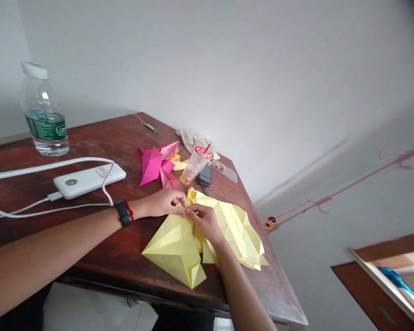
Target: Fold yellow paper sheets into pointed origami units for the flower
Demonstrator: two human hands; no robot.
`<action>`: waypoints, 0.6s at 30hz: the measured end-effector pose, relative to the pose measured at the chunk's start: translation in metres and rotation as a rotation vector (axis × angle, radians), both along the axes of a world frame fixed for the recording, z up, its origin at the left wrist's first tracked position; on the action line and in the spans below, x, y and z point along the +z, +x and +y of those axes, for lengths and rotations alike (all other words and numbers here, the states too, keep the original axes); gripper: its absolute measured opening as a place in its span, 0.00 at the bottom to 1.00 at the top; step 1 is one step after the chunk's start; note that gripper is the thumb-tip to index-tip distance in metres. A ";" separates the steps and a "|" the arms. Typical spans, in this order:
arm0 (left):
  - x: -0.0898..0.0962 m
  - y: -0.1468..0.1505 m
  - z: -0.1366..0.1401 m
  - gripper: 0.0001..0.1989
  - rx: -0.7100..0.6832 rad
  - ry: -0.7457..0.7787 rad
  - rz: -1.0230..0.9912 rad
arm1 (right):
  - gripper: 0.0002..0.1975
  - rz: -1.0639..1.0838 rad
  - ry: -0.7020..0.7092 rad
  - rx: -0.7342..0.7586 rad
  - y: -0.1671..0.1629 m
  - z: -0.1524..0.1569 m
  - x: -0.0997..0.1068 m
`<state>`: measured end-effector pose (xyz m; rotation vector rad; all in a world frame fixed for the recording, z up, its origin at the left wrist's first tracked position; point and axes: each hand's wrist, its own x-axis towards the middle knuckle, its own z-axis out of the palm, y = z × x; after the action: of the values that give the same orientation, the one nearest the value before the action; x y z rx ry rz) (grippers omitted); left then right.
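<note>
A pale yellow sheet of folded paper (174,250) with many creases lies near the table's front edge, its far corner between my hands. My left hand (165,202), with a black band at the wrist, pinches that corner. My right hand (207,223) meets it there, thumb and fingers closed on the same corner. To the right, partly under my right hand and forearm, rests a stack of creased yellow papers (239,225). Pink and magenta folded paper pieces (153,165) sit just beyond my left hand.
A white power bank (89,179) with looping white cables and a water bottle (50,119) stand at left. Beyond my hands are a plastic cup (195,165) with a red straw, a black adapter (204,176), a clear lid (225,171) and a crumpled bag (195,140). A wall borders the table.
</note>
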<state>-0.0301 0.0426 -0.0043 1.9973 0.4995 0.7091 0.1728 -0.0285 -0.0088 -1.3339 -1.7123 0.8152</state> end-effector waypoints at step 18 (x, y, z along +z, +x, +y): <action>-0.002 0.000 0.002 0.15 0.003 -0.053 -0.042 | 0.13 -0.016 -0.005 -0.031 0.002 0.002 -0.003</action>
<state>-0.0298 0.0443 -0.0063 1.9287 0.4910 0.7310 0.1751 -0.0267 -0.0118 -1.3704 -1.6992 0.7930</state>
